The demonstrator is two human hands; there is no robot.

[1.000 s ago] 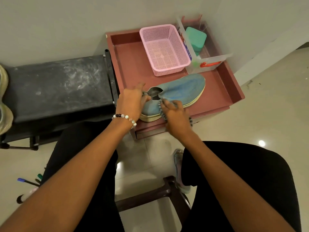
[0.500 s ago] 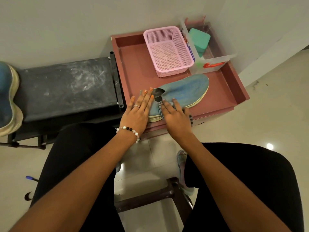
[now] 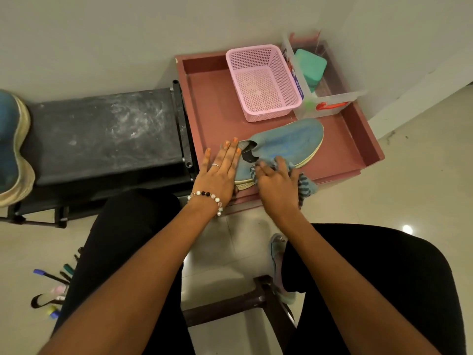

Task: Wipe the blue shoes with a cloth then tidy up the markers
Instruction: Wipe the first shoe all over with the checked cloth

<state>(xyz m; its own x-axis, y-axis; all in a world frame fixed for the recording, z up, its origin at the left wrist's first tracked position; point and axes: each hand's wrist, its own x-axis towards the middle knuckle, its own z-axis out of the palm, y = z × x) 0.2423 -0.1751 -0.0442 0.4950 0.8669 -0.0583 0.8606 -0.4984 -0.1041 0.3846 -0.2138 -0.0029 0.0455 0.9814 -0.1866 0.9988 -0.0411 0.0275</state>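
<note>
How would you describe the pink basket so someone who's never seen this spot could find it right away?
Look at the reddish-brown tray set against the wall. At its far side stands the pink basket, just beyond the toe of the blue shoe. Unlike the clear bin beside it, which holds a green block, it is perforated mesh plastic with nothing inside.

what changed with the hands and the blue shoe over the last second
The left hand let go of the blue fabric shoe's heel and now lies flat beside it. The right hand keeps pressing the striped blue cloth on the shoe. Shoe and pink mesh basket stayed.
</note>
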